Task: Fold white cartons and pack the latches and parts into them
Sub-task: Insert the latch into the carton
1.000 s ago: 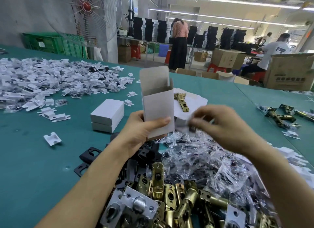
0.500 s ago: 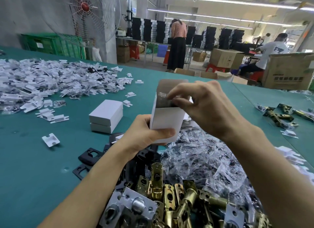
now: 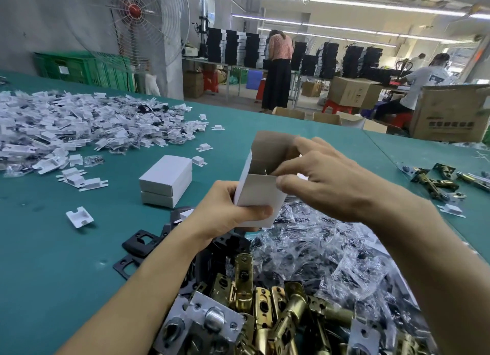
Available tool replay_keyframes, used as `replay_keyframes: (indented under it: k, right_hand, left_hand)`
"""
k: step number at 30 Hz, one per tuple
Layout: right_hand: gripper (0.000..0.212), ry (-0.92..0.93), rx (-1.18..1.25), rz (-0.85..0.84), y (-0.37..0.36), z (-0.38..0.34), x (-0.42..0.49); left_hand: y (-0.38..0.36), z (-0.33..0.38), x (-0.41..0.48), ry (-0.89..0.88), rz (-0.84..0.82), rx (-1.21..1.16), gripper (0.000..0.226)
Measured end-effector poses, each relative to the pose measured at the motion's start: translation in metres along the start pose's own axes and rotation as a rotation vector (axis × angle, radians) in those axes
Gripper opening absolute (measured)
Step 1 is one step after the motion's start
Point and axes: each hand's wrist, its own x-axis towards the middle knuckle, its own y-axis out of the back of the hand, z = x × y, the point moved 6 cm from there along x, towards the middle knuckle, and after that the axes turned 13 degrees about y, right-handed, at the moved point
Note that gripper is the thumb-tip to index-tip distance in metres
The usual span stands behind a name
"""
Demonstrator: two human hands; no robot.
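An open carton (image 3: 261, 195), white outside and brown inside, stands upright in the grip of the left hand (image 3: 225, 211), its top flaps raised; something thin seems to lie inside. Two closed cartons (image 3: 165, 181) sit stacked well to its left. Brass latches (image 3: 265, 301) and clear bagged parts (image 3: 331, 248) lie heaped in front of it.

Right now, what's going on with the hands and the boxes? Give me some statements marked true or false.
1. The left hand holds the white carton. True.
2. The carton's top is closed. False: it stands open, the right hand at its mouth.
3. Two closed white boxes lie stacked on the table. True.
4. The brass latches are piled at the table's far end. False: they lie nearest the camera, under the arms.
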Motion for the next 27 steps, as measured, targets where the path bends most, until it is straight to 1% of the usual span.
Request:
replay_keyframes:
  k: [2,4,6,8,9,10,13,15,17,18,19,22,23,24,25,27]
  right_hand:
    - [0.028,0.022,-0.103,0.001,-0.003,-0.003,-0.002]
    - [0.028,0.063,-0.139,0.037,-0.006,-0.005,-0.002]
    - [0.029,0.098,-0.065,0.162,-0.005,-0.005,-0.004]
    - [0.032,0.113,0.051,0.327,0.001,-0.004,-0.009]
    - [0.031,0.12,0.078,0.382,0.002,-0.003,-0.01]
    - [0.027,0.117,0.085,0.402,0.002,-0.001,-0.011]
    - [0.018,0.055,0.145,0.328,-0.004,0.003,-0.009]
    - [0.022,0.016,0.167,0.235,-0.009,0.005,-0.007]
    - [0.03,0.008,0.098,0.166,-0.015,0.007,-0.008]
    - [0.032,0.022,0.074,0.186,-0.017,0.006,-0.011]
    - [0.033,0.042,0.09,0.256,-0.016,0.005,-0.015]
    - [0.036,0.058,0.279,0.618,-0.013,0.009,-0.036]
    - [0.036,0.054,0.373,0.704,-0.015,0.014,-0.043]
    - [0.036,0.047,0.488,0.751,-0.02,0.019,-0.048]
    - [0.036,0.042,0.616,0.761,-0.025,0.022,-0.05]
    - [0.045,0.044,0.845,0.752,-0.037,0.025,-0.051]
  left_hand:
    - [-0.001,-0.001,-0.001,0.01,-0.02,0.006,0.028]
    - [-0.002,0.0,-0.002,0.018,-0.042,-0.007,0.024]
    - [-0.004,0.002,-0.003,0.008,-0.07,-0.032,0.018]
    - [-0.004,0.002,-0.002,0.013,-0.089,-0.043,0.021]
    - [-0.004,0.002,-0.001,0.017,-0.087,-0.036,0.024]
    - [-0.003,0.001,-0.001,0.021,-0.082,-0.025,0.027]
    - [-0.004,-0.002,-0.001,0.026,-0.078,0.0,0.025]
    - [-0.003,-0.002,-0.002,0.012,-0.065,0.029,0.022]
    - [-0.003,-0.001,-0.001,0.002,-0.051,0.056,0.026]
    - [-0.003,-0.001,-0.001,0.006,-0.056,0.055,0.027]
    - [-0.004,0.0,-0.001,0.012,-0.069,0.043,0.026]
    - [-0.009,0.0,-0.002,0.043,-0.129,-0.029,0.025]
    - [-0.011,0.0,-0.002,0.06,-0.153,-0.052,0.026]
    - [-0.013,-0.001,-0.004,0.077,-0.18,-0.062,0.026]
    - [-0.015,-0.001,-0.005,0.086,-0.209,-0.055,0.026]
    - [-0.02,0.0,-0.008,0.081,-0.265,-0.019,0.026]
